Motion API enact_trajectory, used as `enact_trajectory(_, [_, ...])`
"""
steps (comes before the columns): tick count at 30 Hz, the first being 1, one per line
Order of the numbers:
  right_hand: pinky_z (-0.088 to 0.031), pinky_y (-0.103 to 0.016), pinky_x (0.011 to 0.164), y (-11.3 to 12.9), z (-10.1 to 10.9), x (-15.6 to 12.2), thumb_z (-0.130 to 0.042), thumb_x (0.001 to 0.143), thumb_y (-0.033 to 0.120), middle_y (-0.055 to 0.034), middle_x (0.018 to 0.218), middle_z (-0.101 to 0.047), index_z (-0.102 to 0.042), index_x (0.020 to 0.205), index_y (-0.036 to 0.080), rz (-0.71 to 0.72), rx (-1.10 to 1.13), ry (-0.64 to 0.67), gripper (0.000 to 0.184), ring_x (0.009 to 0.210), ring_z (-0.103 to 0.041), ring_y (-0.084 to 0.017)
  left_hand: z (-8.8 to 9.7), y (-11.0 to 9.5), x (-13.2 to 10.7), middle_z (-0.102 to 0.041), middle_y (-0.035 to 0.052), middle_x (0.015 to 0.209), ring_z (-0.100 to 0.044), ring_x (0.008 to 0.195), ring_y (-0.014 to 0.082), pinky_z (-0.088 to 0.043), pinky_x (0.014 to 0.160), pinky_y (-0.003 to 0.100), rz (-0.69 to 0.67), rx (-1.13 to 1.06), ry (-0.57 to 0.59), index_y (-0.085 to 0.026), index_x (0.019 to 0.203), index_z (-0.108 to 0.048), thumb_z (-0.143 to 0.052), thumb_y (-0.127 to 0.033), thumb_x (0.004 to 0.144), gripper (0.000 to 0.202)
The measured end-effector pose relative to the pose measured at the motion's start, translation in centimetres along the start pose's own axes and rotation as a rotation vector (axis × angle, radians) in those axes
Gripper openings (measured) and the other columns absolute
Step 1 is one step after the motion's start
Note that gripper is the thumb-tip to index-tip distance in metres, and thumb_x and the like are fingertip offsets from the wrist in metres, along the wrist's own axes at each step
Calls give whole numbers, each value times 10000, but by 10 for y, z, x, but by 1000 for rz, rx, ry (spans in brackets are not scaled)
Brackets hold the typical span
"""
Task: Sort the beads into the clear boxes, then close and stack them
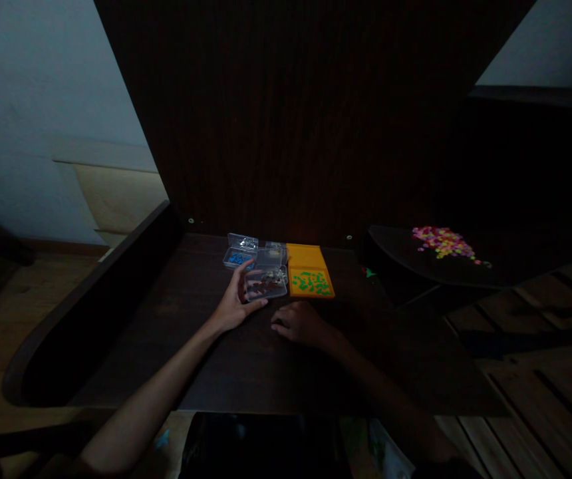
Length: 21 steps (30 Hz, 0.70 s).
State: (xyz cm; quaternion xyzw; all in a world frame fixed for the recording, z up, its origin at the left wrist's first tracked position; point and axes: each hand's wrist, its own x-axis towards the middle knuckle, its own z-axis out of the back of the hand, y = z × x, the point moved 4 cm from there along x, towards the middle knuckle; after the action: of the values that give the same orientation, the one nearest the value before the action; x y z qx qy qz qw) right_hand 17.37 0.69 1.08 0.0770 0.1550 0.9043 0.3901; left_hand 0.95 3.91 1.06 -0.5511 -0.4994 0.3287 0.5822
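My left hand (233,305) curves round the left end of a small clear plastic box (266,291) with dark reddish-brown pieces in it; the thumb lies along the near side and the fingers reach over the far corner. Just right of it, my right hand (298,322) rests low over the desk with its fingers curled in; whether anything is inside them is hidden. An open yellow box (306,255) with small green pieces (310,283) lies beyond the right hand. Behind the left fingers stands another clear box (243,241), lid up, holding blue pieces (239,258).
A further clear container (270,255) sits between the blue pieces and the yellow box. A pile of pink, red and yellow pieces (443,241) lies on a raised dark shelf at right. The dark desk (151,346) has a raised left side and tall back panel.
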Motion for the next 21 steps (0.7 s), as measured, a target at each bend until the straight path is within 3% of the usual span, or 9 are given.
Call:
enact_trajectory(6, [-380,-232,645,1,1,0,-614,857,180,-42,846,-739,-718,929,176,4,28,-20,126,723,-643,-141,-3,-1,0,-445,106,1352,-557,1141,239,-527,952,435,6,-34,20,-310,1421,-284,-833,-250,674,929])
enact_trajectory(11, [-350,-207,573,1,20,-3,-640,854,212,28,607,-629,-715,959,162,-58,195,-97,138,539,-539,-96,-3,1,-1,-445,116,1356,-553,1169,253,-509,979,447,18,-60,23,-296,1423,-283,-831,-238,677,928])
enact_trajectory(17, [-325,-209,554,-5,49,6,-646,859,245,63,541,-530,-721,935,171,-106,240,-271,130,505,-473,-88,-5,4,-2,-475,108,1338,-588,1120,233,-500,982,449,25,-48,68,-291,1416,-322,-830,-236,678,897])
enact_trajectory(21, [-299,-219,530,-9,54,23,-645,857,250,54,537,-549,-734,947,175,-193,198,-261,147,495,-476,-93,-7,5,-3,-494,103,1320,-592,1106,231,-510,966,442,21,-15,104,-288,1417,-339,-830,-230,672,894])
